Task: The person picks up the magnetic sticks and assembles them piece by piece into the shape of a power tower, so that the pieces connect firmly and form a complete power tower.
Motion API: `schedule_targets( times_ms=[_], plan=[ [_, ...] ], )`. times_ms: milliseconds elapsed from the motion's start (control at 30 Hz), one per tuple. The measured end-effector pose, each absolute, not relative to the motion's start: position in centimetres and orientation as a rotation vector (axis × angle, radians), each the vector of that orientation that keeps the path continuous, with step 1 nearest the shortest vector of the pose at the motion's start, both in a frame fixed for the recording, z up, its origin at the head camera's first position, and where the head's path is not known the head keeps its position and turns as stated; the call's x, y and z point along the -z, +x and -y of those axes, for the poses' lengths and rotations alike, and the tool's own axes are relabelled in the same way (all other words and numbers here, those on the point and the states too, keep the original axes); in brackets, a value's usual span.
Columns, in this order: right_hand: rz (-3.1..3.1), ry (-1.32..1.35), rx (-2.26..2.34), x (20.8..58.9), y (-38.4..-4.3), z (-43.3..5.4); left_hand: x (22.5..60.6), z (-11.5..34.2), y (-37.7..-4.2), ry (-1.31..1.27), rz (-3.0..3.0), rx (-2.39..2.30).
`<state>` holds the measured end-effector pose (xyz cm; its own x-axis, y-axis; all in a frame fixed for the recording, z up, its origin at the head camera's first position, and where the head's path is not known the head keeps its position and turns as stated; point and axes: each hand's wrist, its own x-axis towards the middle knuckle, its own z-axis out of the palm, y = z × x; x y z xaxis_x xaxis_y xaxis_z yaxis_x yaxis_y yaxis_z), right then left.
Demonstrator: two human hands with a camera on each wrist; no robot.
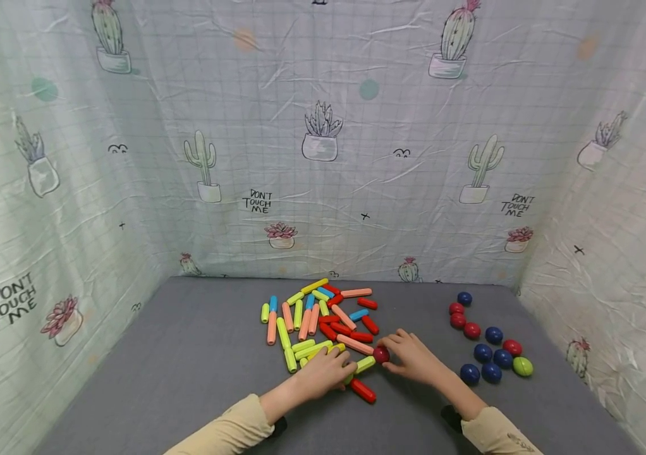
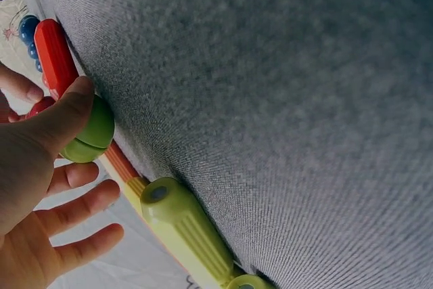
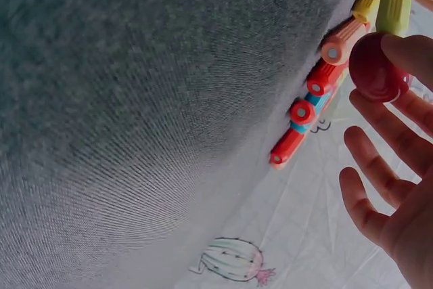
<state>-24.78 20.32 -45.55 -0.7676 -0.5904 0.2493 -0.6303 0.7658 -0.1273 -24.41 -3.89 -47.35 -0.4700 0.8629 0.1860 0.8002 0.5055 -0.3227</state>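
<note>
My left hand point(image 1: 325, 371) pinches a green ball point(image 2: 96, 130) between thumb and fingers, its other fingers spread. A dark red ball point(image 3: 372, 65) is pinched by the thumb and index finger of my right hand point(image 1: 411, 359). Between the two balls runs a short yellow-green ribbed stick point(image 1: 365, 364), one end against the red ball and the other at the green one. Just in front of my left fingertips lies a red stick point(image 1: 363, 390) on the grey table. In the head view my left hand mostly hides the green ball.
Behind my hands lie many loose sticks: salmon point(image 1: 355, 344), yellow-green point(image 1: 282, 333), red point(image 1: 370, 325) and blue point(image 1: 359, 314). To the right are several blue balls point(image 1: 469, 374), red balls point(image 1: 472, 330) and a green one point(image 1: 523, 366). A cactus-print curtain point(image 1: 357, 234) encloses the grey table point(image 1: 186, 373).
</note>
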Motion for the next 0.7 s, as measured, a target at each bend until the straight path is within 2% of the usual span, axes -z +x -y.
schedule_targets(
  times_ms=[400, 700],
  plan=[
    [2.827, 0.967, -0.305, 46.3, -25.1, -20.5, 46.8, 4.0, -24.2, -1.397, 2.457, -0.288],
    [2.788, 0.930, -0.351, 45.3, -26.4, -19.8, 47.0, 4.3, -24.3, -1.407, 2.418, -0.262]
  ],
)
